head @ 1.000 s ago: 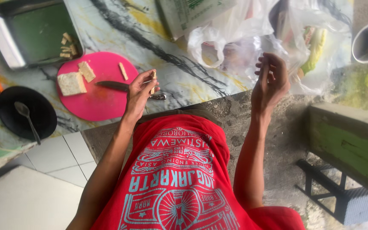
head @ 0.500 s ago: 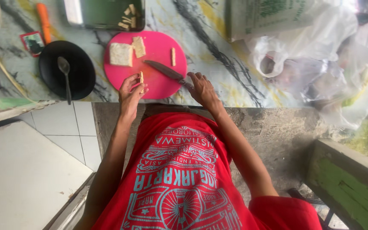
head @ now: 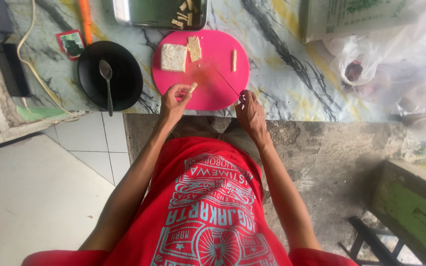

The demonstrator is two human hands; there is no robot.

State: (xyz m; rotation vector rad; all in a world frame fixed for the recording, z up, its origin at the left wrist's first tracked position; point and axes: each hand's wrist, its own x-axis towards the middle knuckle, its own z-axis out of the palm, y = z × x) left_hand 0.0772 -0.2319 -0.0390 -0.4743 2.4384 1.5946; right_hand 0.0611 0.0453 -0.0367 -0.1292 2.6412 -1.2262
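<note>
Head view, left hand: your left hand (head: pixel 173 101) sits at about 7 o'clock on the pink cutting board (head: pixel 223 93), fingers pinched together on a small strip of tempeh (head: pixel 192 88) that pokes out toward the board's middle.
Head view, right hand: your right hand (head: pixel 250 111) is at 5 o'clock on the board, closed around the handle of a knife (head: pixel 225 81); the thin blade runs up toward 11 o'clock from your fist, over the middle of the board.
Head view, board: a large pale tempeh block (head: pixel 173 57) lies at 10 o'clock with a smaller slab (head: pixel 195 48) just beside it at 11 o'clock, and one cut stick (head: pixel 233 60) lies apart at 2 o'clock.
Head view, surroundings: a metal tray (head: pixel 124 15) holding cut pieces stands past the board at 12 o'clock; a black plate (head: pixel 124 74) with a spoon (head: pixel 107 79) lies at 9 o'clock; plastic bags (head: pixel 395 64) are well off at 3 o'clock, all on the marble-patterned counter (head: pixel 292 79).
Doing it well: lay the strip flat on the board before you cut, curl your left fingertips back from the blade line, and bring the edge straight down so the sticks match the one at 2 o'clock.
</note>
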